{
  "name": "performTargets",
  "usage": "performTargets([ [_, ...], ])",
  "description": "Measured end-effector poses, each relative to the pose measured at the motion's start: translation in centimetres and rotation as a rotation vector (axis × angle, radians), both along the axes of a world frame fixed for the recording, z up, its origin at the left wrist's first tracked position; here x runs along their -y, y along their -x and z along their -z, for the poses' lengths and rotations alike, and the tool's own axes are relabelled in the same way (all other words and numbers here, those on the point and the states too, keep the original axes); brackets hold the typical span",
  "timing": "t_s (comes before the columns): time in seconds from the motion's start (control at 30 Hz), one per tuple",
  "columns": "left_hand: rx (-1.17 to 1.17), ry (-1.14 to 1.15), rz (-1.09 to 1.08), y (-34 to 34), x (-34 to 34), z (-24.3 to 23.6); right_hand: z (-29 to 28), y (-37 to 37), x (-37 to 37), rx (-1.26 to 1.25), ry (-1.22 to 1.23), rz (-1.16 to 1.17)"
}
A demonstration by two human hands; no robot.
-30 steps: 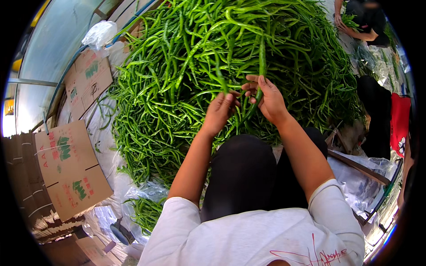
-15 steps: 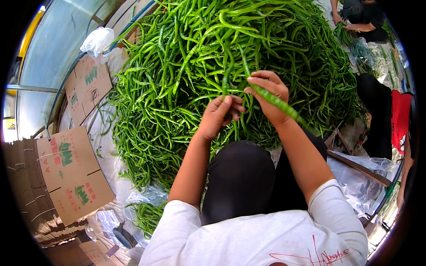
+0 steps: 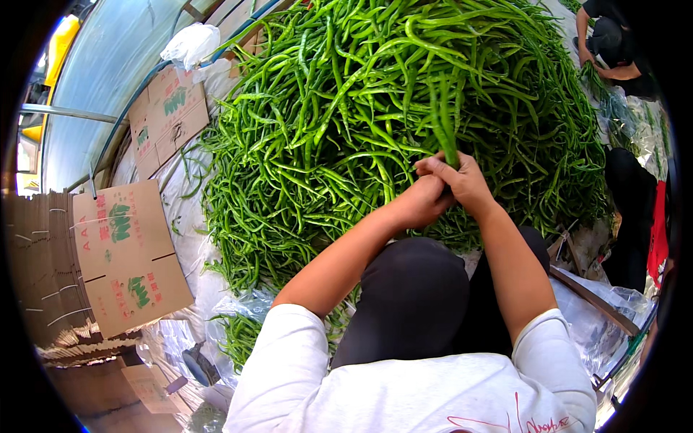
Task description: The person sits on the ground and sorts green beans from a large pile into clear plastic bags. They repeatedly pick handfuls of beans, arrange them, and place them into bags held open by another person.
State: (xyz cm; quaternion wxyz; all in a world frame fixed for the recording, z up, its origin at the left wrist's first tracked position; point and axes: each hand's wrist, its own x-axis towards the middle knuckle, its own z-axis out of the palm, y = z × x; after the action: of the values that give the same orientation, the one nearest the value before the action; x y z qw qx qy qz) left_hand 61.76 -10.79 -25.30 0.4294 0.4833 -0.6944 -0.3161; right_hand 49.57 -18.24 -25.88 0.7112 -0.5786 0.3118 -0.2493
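Note:
My right hand (image 3: 468, 184) is closed round long green chillies (image 3: 443, 126), which stick up from its top. My left hand (image 3: 421, 198) is pressed against it from the left and below, fingers curled and mostly out of sight; what it grips there is hidden. Both hands are above my dark-clad knees, in front of a big heap of green chillies (image 3: 346, 94) that fills the middle of the view.
Flattened cardboard boxes (image 3: 130, 260) lie at left beside a white bag (image 3: 189, 45). A plastic bag with chillies (image 3: 245, 339) is at lower left. A co-worker (image 3: 613, 50) crouches at top right. A wooden bar (image 3: 592, 299) and clear plastic lie at right.
My left hand has moved right to meet my right hand, which was apart from it before. The chillies in my hands now stand upright together. The view has shifted slightly.

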Motion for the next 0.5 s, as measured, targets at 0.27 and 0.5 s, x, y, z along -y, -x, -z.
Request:
performTargets([
  [0.27, 0.57, -0.023, -1.077, -16.0, 6.1, 5.1, -2.0, -1.0, 1.1, 0.131, -0.3, 0.244],
  [0.5, 0.62, 0.117, -1.011, -15.2, 5.8, 2.4, -1.5, 1.2, 3.6, -0.051, -0.241, 0.234],
])
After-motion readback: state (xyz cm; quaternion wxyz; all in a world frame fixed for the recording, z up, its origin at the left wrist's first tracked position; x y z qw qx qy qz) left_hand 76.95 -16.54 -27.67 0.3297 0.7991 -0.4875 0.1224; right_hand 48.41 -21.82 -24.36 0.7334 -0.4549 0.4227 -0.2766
